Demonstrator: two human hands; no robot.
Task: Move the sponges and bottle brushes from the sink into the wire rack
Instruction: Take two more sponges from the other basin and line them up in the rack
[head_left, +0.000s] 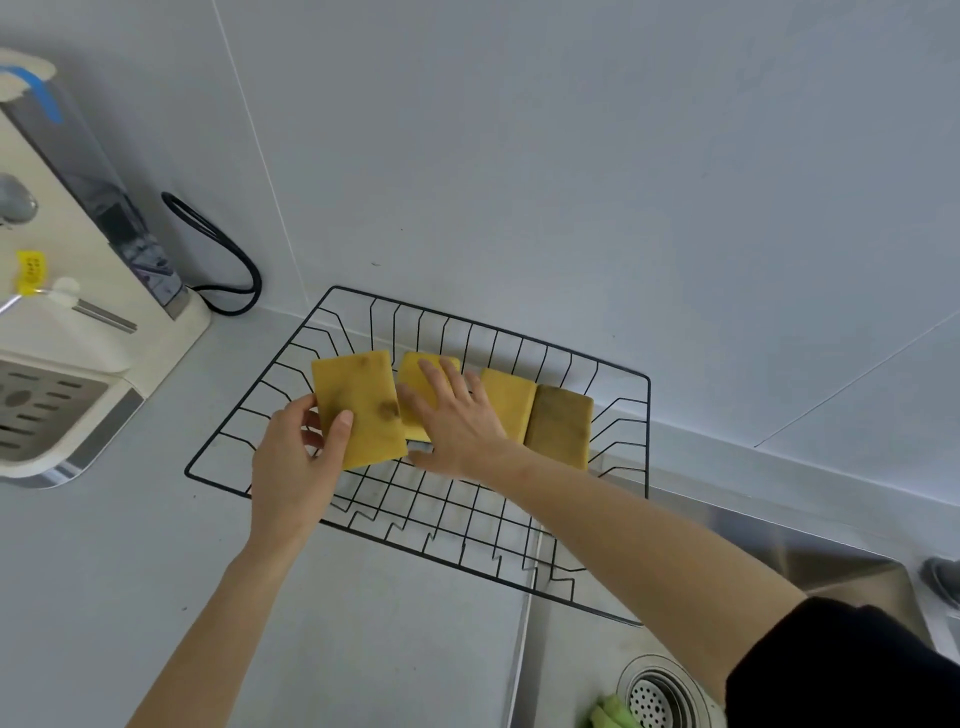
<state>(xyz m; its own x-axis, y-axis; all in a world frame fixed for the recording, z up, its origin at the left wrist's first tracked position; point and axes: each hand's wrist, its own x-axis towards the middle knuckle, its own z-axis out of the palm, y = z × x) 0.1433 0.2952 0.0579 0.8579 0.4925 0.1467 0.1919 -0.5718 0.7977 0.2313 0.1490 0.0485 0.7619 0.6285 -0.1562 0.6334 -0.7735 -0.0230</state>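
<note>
Holding one sponge (359, 410) in left grip (296, 457), flat right hand (457, 415) presses another sponge (422, 379) in rack (613, 519).

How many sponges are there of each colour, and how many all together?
Yellow sponges: 3, one gripped by the left hand, one under the right hand, one beside it.
Brownish sponge: 1.
Total in the wire rack: 4.

green item (615, 716) cut by bottom edge, second sponge (423, 379) half hidden
</note>
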